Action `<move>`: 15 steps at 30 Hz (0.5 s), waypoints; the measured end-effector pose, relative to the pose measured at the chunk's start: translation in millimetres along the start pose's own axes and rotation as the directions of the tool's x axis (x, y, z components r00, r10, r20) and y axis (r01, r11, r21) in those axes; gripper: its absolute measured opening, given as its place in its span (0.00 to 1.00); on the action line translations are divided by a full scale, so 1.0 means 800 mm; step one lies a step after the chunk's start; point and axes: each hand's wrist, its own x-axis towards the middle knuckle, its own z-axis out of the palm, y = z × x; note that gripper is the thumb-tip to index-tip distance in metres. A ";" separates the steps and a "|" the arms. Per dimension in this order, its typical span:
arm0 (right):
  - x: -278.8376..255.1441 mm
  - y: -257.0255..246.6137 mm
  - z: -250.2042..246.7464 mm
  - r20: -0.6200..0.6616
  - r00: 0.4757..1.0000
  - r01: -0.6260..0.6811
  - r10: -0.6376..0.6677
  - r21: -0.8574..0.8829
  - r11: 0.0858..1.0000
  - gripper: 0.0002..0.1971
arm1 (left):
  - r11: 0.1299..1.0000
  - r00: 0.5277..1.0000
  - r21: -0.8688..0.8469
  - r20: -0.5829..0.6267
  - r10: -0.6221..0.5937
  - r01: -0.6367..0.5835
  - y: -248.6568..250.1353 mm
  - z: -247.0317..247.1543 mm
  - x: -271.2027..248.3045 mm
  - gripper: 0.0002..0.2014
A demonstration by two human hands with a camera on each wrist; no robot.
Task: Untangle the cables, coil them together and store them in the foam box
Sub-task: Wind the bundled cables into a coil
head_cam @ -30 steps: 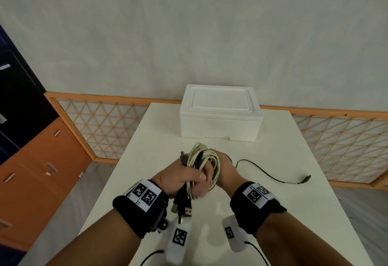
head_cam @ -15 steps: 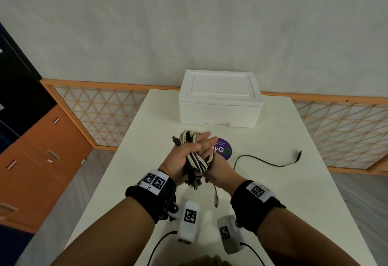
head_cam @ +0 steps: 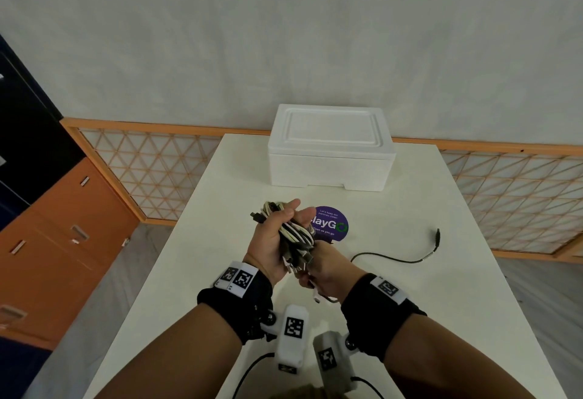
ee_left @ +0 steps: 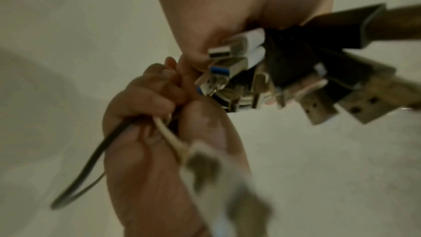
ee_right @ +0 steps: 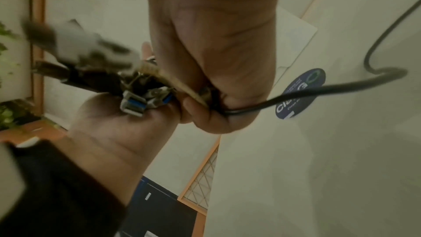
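A bundle of white and dark cables (head_cam: 295,236) is held above the white table (head_cam: 394,288). My left hand (head_cam: 277,241) grips the bundle from the left, thumb over it. My right hand (head_cam: 318,275) sits just below and right, fingers curled round a black cable (ee_right: 307,93) and a beige one. Several USB plugs (ee_left: 230,64) stick out of the bundle's lower end. The black cable (head_cam: 394,258) trails right across the table to its plug (head_cam: 437,236). The white foam box (head_cam: 329,152) stands shut at the table's far end.
A round purple sticker (head_cam: 332,225) lies on the table behind the hands. An orange-framed lattice screen (head_cam: 151,171) runs behind the table. Orange drawers (head_cam: 56,241) stand at the left. Bare tabletop lies to the right of the trailing cable.
Both hands have lifted the bundle forward and tilted it. The left hand has shifted to grip it from the side. The right hand has slid down to the loose cable ends.
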 end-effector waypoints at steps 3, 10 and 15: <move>-0.004 0.001 0.006 -0.025 1.000 0.003 0.000 0.097 0.995 0.16 | 0.999 0.999 0.003 -0.001 0.053 -0.053 0.000 0.003 -0.002 0.22; -0.012 -0.003 -0.001 0.059 0.998 -0.025 0.038 -0.210 0.977 0.15 | 0.957 0.987 0.240 0.015 0.161 -0.160 -0.003 -0.001 -0.002 0.22; -0.022 -0.005 -0.002 0.070 0.997 -0.005 0.041 -0.456 0.890 0.07 | 0.795 0.972 0.562 0.078 0.223 -0.228 -0.009 0.005 -0.004 0.20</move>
